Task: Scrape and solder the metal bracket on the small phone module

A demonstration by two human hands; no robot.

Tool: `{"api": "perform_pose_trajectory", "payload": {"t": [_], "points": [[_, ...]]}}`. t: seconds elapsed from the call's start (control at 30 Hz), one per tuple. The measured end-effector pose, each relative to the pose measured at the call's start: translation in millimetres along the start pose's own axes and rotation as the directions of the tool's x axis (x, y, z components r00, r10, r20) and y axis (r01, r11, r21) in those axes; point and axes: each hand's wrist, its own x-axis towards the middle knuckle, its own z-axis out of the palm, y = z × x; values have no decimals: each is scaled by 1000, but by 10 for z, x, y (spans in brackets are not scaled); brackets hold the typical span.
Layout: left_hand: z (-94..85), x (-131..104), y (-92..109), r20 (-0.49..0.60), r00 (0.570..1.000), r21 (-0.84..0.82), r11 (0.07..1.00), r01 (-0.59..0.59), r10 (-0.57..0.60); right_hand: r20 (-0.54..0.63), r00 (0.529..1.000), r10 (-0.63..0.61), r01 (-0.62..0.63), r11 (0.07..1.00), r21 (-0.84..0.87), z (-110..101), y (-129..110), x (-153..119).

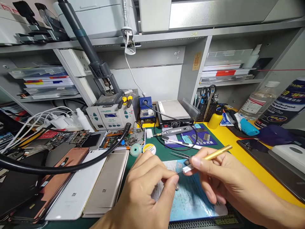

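Note:
My right hand (214,171) is closed round a gold-coloured pen-like tool (218,152) with a silver front end. That end points left, towards my left hand (152,184). The thumb and forefinger of my left hand are pinched together near a thin tip in front of the tool; what they hold, if anything, is too small to make out. Both hands are above a light-blue sheet (190,203) on the green mat. Beside the right fingertips, dark tweezers (178,155) and a small dark part (187,161) show, partly hidden.
Phones, one white (78,187) and one gold (107,184), lie left. A black hose (71,168) arches over them from the soldering station (111,116). Behind are a hot plate (173,111) and a toothbrush (178,142). A yellow bottle (215,119) stands right.

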Motion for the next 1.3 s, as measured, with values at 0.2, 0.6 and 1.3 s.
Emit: {"api": "perform_pose_trajectory", "payload": {"t": [0.2,0.6,1.3], "points": [[-37,33,-58,-127,992,31,1000,3,1,-73,997,-7,11,998,57,-13,-98,60],[-16,28,-30,-72,995,65,996,-62,67,-34,999,-26,28,998,61,1,-82,62],[-52,26,-269,-302,918,286,943,-169,256,-312,869,-383,352,923,-153,-402,-338,419]]}}
